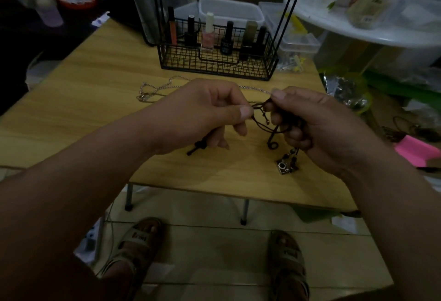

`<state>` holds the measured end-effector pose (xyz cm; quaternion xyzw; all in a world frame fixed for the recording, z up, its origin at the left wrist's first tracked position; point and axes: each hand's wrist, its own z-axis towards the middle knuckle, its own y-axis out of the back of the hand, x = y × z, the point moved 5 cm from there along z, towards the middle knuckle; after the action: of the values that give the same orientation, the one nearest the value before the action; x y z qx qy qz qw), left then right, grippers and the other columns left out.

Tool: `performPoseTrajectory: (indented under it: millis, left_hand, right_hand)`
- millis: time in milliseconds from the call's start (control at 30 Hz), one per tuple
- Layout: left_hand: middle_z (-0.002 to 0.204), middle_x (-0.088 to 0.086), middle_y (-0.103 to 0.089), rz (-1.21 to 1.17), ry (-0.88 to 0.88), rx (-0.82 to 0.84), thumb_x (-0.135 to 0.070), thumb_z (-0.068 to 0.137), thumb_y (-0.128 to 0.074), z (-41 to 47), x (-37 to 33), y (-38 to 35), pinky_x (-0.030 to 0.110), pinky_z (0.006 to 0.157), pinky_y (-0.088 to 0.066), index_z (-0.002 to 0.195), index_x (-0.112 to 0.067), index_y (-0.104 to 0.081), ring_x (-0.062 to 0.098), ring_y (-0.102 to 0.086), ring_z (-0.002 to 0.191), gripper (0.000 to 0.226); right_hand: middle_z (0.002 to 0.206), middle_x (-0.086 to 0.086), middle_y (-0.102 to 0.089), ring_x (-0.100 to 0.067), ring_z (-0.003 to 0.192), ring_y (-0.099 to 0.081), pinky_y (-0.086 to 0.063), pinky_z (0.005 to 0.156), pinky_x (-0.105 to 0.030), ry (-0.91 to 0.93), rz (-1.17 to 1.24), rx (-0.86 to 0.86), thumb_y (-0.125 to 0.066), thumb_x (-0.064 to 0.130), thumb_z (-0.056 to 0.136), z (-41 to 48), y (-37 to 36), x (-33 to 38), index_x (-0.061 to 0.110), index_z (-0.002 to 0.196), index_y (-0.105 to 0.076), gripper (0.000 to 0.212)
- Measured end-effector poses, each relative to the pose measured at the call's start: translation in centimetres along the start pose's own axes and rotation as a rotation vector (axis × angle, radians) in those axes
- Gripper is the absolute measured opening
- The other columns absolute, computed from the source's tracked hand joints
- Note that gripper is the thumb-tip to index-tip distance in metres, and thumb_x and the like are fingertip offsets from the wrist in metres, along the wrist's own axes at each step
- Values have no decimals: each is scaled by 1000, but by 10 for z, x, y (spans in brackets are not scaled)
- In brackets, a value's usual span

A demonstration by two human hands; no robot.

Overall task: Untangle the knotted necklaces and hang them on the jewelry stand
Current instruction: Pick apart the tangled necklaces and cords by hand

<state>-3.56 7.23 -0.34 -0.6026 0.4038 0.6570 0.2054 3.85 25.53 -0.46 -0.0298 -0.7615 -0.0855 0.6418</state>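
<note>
On the left of the wooden table (95, 74) the silver chain (152, 90) lies flat; part of it runs behind the hands, so I cannot tell if it is caught in the dark one; the left hand (205, 114) pinches the dark cord necklace (261, 122) with thumb and finger; the little camera charm (284, 168) is down at the table top; the right hand (319, 128) pinches the same cord close by, with more cord curled in its fingers; I think the best way now is to pull softly, find the loose loop and slide one end through, because a hard tug would make the knot tighter; the jewelry stand (214, 66) at the back is cut off at the top, so its hanging bar does not show; the knot is small and dark, hard to see.
</note>
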Motion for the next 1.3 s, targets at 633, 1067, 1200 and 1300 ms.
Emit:
performPoseTrajectory:
  millis: [633, 1067, 1200, 1300]
  left_hand:
    - [61, -3, -48, -40, 65, -170, -19, 101, -64, 2, 7, 19, 30, 51, -27, 93, -17, -62, 14, -32, 54, 8]
    - [83, -22, -68, 357, -18, -224, -34, 100, -64, -5, 3, 31, 24, 66, -44, 95, -27, -68, -2, -59, 70, 9]
    - [81, -3, -74, 189, -50, -196, -27, 106, -55, -7, -3, 27, 32, 58, -42, 100, -16, -61, 15, -50, 63, 14]
    - [66, -1, -65, 215, -80, -220, -34, 105, -57, -5, -5, 27, 40, 61, -41, 97, -22, -61, 24, -47, 63, 14]
  right_hand:
    - [90, 2, -75, 6, 53, -55, -34, 59, -22, 111, -191, -282, -63, 36, 100, -1, 15, 6, 11, 96, -73, 27]
    - [90, 14, -75, 5, 89, -65, -45, 73, -29, 8, -594, -132, -62, 53, 96, -7, 16, 1, 33, 85, -77, 27]
    - [84, 6, -72, -9, 81, -66, -50, 70, -30, -22, -740, -48, -57, 52, 99, -10, 10, -1, 33, 82, -72, 30]
    - [82, 6, -68, -8, 75, -62, -42, 65, -28, -3, -819, -27, -54, 50, 101, -11, 5, 1, 35, 78, -67, 31]
